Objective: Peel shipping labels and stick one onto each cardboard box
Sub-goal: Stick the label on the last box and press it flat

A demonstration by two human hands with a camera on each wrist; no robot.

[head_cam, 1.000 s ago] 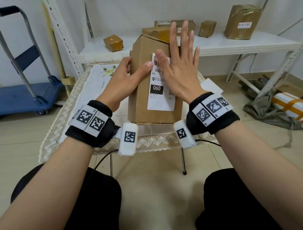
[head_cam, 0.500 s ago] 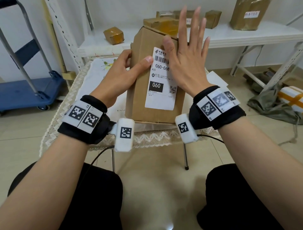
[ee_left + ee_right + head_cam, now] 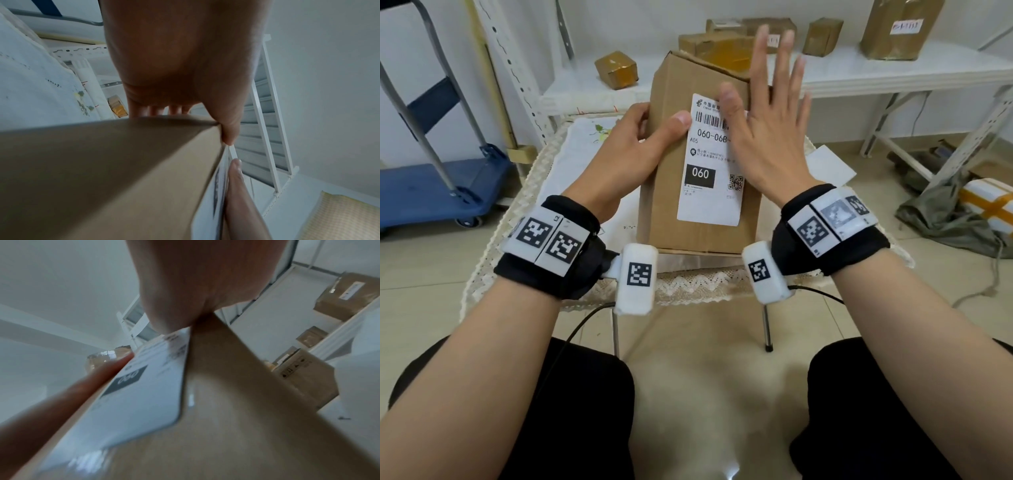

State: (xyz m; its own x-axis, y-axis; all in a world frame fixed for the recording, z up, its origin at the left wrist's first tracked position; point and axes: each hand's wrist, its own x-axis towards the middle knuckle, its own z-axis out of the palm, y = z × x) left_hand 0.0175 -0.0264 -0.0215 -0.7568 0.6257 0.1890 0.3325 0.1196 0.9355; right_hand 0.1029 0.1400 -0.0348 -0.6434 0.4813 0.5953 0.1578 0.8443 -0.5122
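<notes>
since a second ago the flat right hand has been slid up and to the right across the white printed shipping label, so that more of the barcode and the "060-06b" line is uncovered; the tall brown cardboard box has been kept upright in the same grip. the label is seen stuck on the box's near face, its lower edge lying flat. the right hand is held apart, fingers straight and spread, its palm and thumb laid against the label's upper right part and the box's right edge, with the fingertips reaching past the top of the box. the left hand is clamped on the box's left side: the thumb is pressed on the front face just beside the label's upper left corner, and the other fingers are wrapped behind the left face, as is shown in the left wrist view, where the box is pinched at its corner. in the right wrist view the label is blurred but lies flat on the box. the box stands on a small bench covered by a white lace-edged cloth. behind it, several smaller brown parcels are set on a white metal shelf. a blue platform trolley stands at the left.
</notes>
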